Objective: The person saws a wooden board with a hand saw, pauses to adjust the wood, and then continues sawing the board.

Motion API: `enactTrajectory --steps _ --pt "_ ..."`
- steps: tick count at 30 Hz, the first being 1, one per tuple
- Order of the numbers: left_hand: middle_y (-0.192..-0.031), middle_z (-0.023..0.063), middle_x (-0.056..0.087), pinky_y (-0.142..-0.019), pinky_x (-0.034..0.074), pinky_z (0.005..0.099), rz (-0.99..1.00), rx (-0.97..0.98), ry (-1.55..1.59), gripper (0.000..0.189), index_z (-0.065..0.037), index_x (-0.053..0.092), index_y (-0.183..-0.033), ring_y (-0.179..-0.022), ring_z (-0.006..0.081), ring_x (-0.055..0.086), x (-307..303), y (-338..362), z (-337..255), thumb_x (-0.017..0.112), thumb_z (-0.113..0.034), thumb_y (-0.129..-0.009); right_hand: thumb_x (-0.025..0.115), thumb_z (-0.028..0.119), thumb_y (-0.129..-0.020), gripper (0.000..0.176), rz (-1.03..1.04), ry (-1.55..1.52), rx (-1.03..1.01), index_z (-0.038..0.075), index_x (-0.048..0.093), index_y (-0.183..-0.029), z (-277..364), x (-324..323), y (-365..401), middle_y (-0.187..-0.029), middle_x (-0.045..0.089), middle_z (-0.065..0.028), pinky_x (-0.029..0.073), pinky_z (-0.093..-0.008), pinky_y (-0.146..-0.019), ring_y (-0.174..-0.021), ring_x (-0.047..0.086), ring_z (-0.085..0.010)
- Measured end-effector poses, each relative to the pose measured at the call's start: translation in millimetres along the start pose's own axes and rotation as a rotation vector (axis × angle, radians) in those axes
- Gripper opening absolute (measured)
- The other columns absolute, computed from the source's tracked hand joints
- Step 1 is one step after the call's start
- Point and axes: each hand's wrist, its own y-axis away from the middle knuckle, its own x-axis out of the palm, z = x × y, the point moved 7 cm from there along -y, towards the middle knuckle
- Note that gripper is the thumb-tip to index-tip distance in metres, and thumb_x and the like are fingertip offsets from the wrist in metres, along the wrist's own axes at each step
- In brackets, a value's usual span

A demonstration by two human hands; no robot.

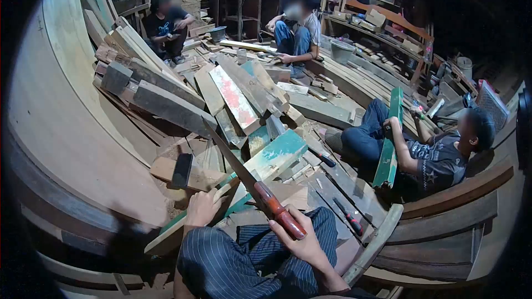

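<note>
My right hand [299, 237] is closed around the reddish-brown wooden handle of a long-bladed knife [279, 209], like a machete. Its dark blade slants up and left, over the wood pieces in front of me. My left hand [203, 208] is closed on a pale board with green edges [166, 238], which lies beside my striped trouser leg. Some of the left fingers are hidden behind the board. Just beyond, a thick plank with worn green paint [280, 154] passes behind the blade. A dark rectangular object [182, 170] rests on a wood block left of the knife.
A red-and-black-handled tool [353, 222] lies right of my knee, another dark-handled tool [327, 159] farther off. Stacked beams [166, 105] and scrap wood fill the middle. At right a person [438, 155] holds a green board [390, 138]; two others sit at the back.
</note>
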Motion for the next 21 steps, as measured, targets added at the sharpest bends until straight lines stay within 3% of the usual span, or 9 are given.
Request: enactTrajectory --steps 7,8,11,14,18,20,21 --pt "-0.072 0.0249 0.067 -0.069 0.052 0.0541 -0.017 0.01 -0.019 0.04 -0.004 0.066 -0.091 -0.074 0.0436 0.068 -2.1 0.7 -2.5 0.062 -0.043 -0.093 0.074 0.013 -0.089 0.018 -0.088 0.053 0.033 0.0 0.064 -0.094 5.0 -3.9 -0.3 -0.061 0.054 -0.0081 0.038 -0.0279 -0.049 -0.052 0.045 -0.01" --pt "-0.073 0.0255 0.067 -0.069 0.052 0.0539 -0.016 -0.003 -0.023 0.042 -0.003 0.066 -0.091 -0.074 0.044 0.067 -4.2 1.2 -4.7 0.06 -0.045 -0.095 0.075 0.014 -0.088 0.019 -0.156 0.082 -0.076 -0.001 0.066 -0.096 11.4 -7.1 -0.7 -0.061 0.056 -0.0082 0.04 -0.0271 -0.05 -0.053 0.048 -0.0095" --pt "-0.074 0.0269 0.065 -0.07 0.048 0.0574 0.003 -0.03 0.077 0.042 -0.005 0.063 -0.097 -0.075 0.0478 0.064 -3.5 5.6 -0.2 0.056 -0.046 -0.095 0.075 0.014 -0.088 0.022 -0.152 -0.039 0.161 -0.002 0.066 -0.099 -13.0 -13.0 6.4 -0.068 0.061 -0.0078 0.044 -0.0258 -0.055 -0.059 0.053 -0.0082" --pt "-0.077 0.0266 0.066 -0.072 0.047 0.0575 0.01 -0.097 0.08 0.045 -0.007 0.064 -0.099 -0.078 0.0474 0.065 -4.0 14.9 -1.4 0.054 -0.051 -0.095 0.075 0.014 -0.089 0.023 -0.168 -0.18 0.13 -0.003 0.065 -0.102 -10.4 -17.3 11.3 -0.071 0.062 -0.0057 0.044 -0.0252 -0.056 -0.062 0.053 -0.008" --pt "-0.082 0.0255 0.068 -0.076 0.048 0.056 0.011 -0.151 0.069 0.042 -0.01 0.065 -0.099 -0.083 0.0457 0.065 -2.3 16.3 0.7 0.055 -0.051 -0.094 0.073 0.012 -0.09 0.024 -0.081 -0.095 0.141 -0.002 0.064 -0.106 -8.5 -16.9 19.8 -0.072 0.06 -0.0047 0.043 -0.0255 -0.056 -0.061 0.053 -0.0092" --pt "-0.081 0.0254 0.068 -0.076 0.047 0.056 0.019 -0.149 0.075 0.042 -0.01 0.065 -0.098 -0.082 0.0454 0.065 -2.2 15.3 1.5 0.056 -0.05 -0.093 0.074 0.014 -0.09 0.029 -0.003 -0.028 0.076 -0.001 0.062 -0.112 -17.3 -14.5 22.9 -0.072 0.06 -0.0094 0.045 -0.0275 -0.056 -0.059 0.056 -0.0125" --pt "-0.09 0.0289 0.068 -0.082 0.046 0.0548 0.1 -0.145 0.09 0.051 -0.004 0.063 -0.105 -0.091 0.0458 0.065 -2.1 15.5 0.8 0.05 -0.053 -0.097 0.075 0.014 -0.09 0.03 -0.013 0.032 0.036 -0.001 0.062 -0.112 -10.8 -14.2 24.3 -0.073 0.061 -0.0106 0.045 -0.0283 -0.056 -0.059 0.057 -0.014"
